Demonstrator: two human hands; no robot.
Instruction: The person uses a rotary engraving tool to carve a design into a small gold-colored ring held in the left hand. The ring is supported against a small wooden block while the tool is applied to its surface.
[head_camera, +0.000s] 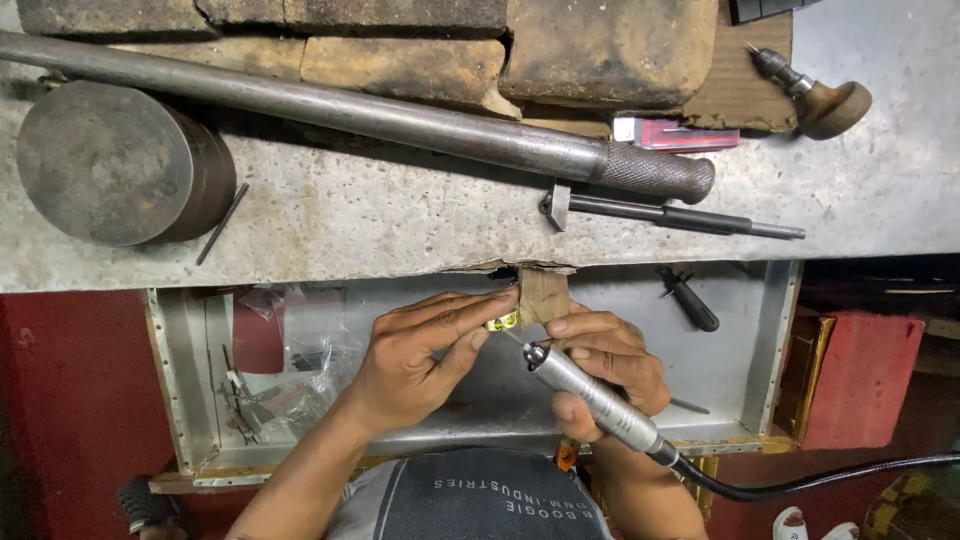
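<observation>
Yellow-green and tiny, one small workpiece (503, 321) sits pinched between the thumb and forefinger of the left hand (420, 360), held up against a wooden peg (543, 295) that juts from the edge of the bench. What exactly the piece is, I cannot tell; it is too small and mostly covered by the fingertips. The right hand (605, 365) is curled around one metal rotary handpiece (590, 395), gripped like a pen, its tip pointing at the piece and just beside it. A black flexible cable (810, 482) runs from the rear of the handpiece off to the right.

Below both hands lies one open metal tray (770, 340) with a riveted rim. In it I count one small black-handled tool (690, 300) on the right and a crumpled clear plastic bag (300, 350) with small metal bits on the left.

On the grey bench top (400, 225) above, there is one long steel bar (350, 110) with a knurled end, lying slantwise, one heavy round metal block (115, 165) at the left, one thin dark rod (222, 223) leaning by it, one T-headed black tool (670, 215) under the bar's knurled end, one red and white flat packet (675, 133), and one wooden-knobbed hand tool (820, 95) at the far right. Several worn bricks (420, 60) line the back.

The left fingers and the peg hide most of the piece from view; nothing lies between the handpiece tip and it.
</observation>
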